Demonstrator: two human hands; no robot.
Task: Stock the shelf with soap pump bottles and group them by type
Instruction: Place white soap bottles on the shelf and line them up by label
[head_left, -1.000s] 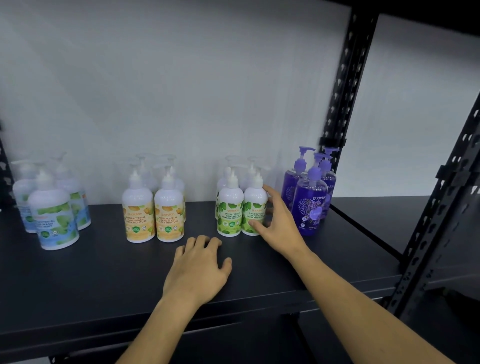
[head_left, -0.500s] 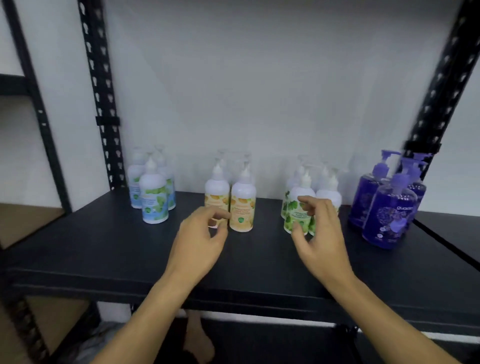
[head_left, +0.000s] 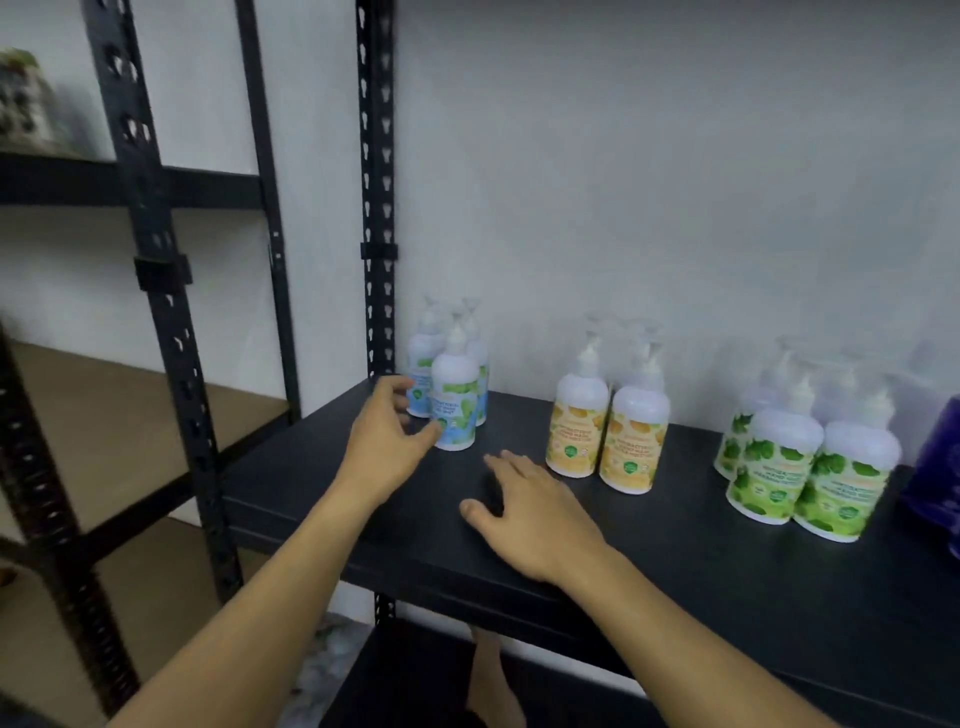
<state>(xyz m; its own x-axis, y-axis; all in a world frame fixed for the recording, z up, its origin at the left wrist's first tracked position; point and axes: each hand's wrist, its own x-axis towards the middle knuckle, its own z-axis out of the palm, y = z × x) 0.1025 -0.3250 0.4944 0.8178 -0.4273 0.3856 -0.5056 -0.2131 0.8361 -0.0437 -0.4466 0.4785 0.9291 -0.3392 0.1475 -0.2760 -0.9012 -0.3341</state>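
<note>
The black shelf board (head_left: 675, 561) carries the stock in clusters along the wall, evidently so that each label type sits together; well to the right of both hands stand the green-leaf pump bottles (head_left: 810, 467), with a purple bottle (head_left: 940, 467) cut off at the frame edge beyond them; just right of the right hand, near its fingertips but apart from them, the orange-label pump bottles (head_left: 605, 431) stand upright in a tight pair with more behind; the blue-label pump bottles (head_left: 452, 400) stand at the far left corner by the perforated upright (head_left: 376, 208), directly ahead of the left hand. The left hand (head_left: 387, 441) reaches for that group, fingers curled loosely with the thumb just touching the front bottle's base; it looks poised to nudge or square it up, though no grip is closed round it. The right hand (head_left: 524, 504) lies flat on the board, fingers spread and holding nothing, probably as a brace; grouping appears nearly finished.
</note>
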